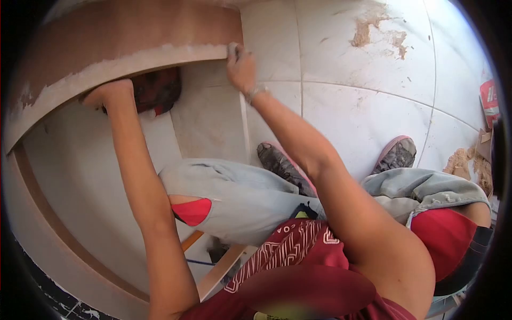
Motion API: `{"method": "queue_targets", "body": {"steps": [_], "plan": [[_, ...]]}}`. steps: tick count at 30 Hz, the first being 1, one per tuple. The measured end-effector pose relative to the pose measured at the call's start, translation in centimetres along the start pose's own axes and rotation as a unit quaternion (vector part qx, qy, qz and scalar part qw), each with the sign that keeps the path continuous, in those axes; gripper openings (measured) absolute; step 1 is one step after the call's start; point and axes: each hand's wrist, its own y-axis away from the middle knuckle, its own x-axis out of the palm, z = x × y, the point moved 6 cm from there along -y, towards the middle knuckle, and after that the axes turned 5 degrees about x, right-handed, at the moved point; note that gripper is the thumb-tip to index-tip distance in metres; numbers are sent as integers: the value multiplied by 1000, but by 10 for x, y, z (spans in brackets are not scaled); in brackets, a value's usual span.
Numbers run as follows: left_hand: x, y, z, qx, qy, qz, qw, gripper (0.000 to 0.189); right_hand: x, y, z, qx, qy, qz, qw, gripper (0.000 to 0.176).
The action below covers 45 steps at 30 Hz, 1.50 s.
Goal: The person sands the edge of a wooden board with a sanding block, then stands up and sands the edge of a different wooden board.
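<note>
A curved brown wooden panel [149, 26] with a pale, whitish-smeared edge [165, 55] spans the upper left. My right hand [241, 68] is closed at the right end of that edge, fingers bent over the corner. A small greyish-white patch shows at the fingertips, and I cannot tell whether it is a held piece. My left hand [109, 93] reaches up to the underside of the panel, its fingers mostly hidden beneath the edge. Behind that wrist, under the panel, sits a dark and red object [160, 90].
Pale floor tiles [341, 112] carry brown dust patches [370, 29]. My shoes [397, 153] stand on them below the panel. At right lie a red and white bag [489, 98] and a heap of brown debris [469, 162]. A wooden bar [221, 269] shows beside my leg.
</note>
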Motion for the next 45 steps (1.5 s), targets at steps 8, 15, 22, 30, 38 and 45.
{"method": "queue_targets", "body": {"steps": [8, 15, 22, 30, 38, 45], "plan": [[-8, -7, 4, 1, 5, 3, 1000, 64, 1, -7, -3, 45, -81, 28, 995, 30], [-14, -11, 6, -8, 21, -48, 999, 67, 8, 14, 0, -30, -87, -50, 995, 32], [-5, -13, 7, -8, 16, 1, 1000, 67, 16, 26, 10, -100, -47, -110, 988, 30], [-6, -8, 6, -10, 31, -7, 999, 64, 12, 15, 6, -80, -70, -58, 993, 35], [-3, -9, 8, -16, 48, -13, 999, 62, 10, 17, 4, -84, -49, -47, 994, 39], [-6, -6, 4, -2, 10, -9, 1000, 67, 9, -7, -28, 16, -38, -21, 999, 45]]}}
